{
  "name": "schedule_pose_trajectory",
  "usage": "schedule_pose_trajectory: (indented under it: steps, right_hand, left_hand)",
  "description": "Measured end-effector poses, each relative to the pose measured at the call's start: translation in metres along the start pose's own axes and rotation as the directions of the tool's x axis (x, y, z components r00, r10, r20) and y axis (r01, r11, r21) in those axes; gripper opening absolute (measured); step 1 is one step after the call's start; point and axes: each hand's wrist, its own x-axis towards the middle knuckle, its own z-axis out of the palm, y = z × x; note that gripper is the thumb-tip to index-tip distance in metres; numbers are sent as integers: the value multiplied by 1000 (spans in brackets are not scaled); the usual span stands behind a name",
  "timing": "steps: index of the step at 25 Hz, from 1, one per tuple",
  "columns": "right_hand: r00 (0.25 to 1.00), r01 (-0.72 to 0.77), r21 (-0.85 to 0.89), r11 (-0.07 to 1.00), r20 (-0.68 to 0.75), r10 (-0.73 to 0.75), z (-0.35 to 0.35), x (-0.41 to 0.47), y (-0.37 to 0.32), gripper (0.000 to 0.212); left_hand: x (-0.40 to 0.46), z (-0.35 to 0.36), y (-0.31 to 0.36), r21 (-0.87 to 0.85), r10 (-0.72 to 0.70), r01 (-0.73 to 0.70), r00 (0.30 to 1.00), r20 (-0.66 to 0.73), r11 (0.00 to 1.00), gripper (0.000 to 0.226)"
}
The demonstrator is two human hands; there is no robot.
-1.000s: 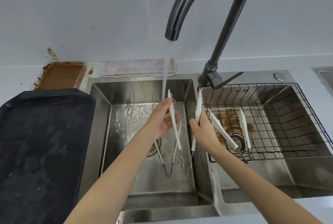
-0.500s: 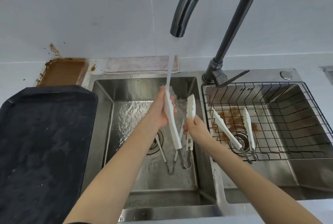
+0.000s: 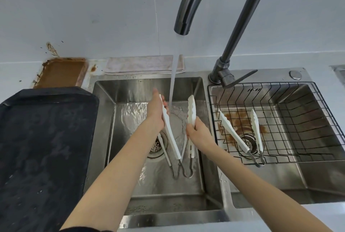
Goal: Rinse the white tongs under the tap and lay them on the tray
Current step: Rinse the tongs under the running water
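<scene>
I see bright, even, soft light with no hard shadows. Glare sits on the steel sink (image 3: 104, 123) walls and on the rippled water at its floor, and a long highlight runs down the tap (image 3: 240, 26). The wide lens bends straight lines: the tray (image 3: 46, 138) and table edges bow outward near the frame's sides. The water stream (image 3: 174, 75) is smeared; fine detail looks soft.

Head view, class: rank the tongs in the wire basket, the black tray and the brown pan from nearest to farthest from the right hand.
From the right hand:
1. Tongs in the wire basket, just to its right.
2. Black tray, far left.
3. Brown pan, back left.
</scene>
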Motion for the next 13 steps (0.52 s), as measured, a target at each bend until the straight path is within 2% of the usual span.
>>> schedule_pose_trajectory:
  steps: [2,4,6,8,10,13]
  right_hand:
    - [1000,2,42,999,3,-2,3,0,-4,18]
    - [999,-46,233,971,9,45,6,6,-10,18]
    - [992,-123,420,899,45,115,9,14,-19,22]
    - [985,-170,497,851,71,156,11,22,-30,23]
    - [988,-153,549,822,68,139,14,30,-41,19]
    - [997,-83,621,779,53,63,20,42,-56,26]
  left_hand:
    - [0,-6,-1,24,109,-108,993,-52,994,49]
    - [1,-16,-1,37,185,-183,980,-67,982,51]
    - [1,-26,1,29,218,-216,974,-64,976,52]
    - [-3,-34,6,-16,220,-221,974,-47,975,50]
    - [-7,-41,13,-55,217,-217,976,-9,975,48]
    - [-9,-52,21,-5,262,-262,965,-2,965,46]
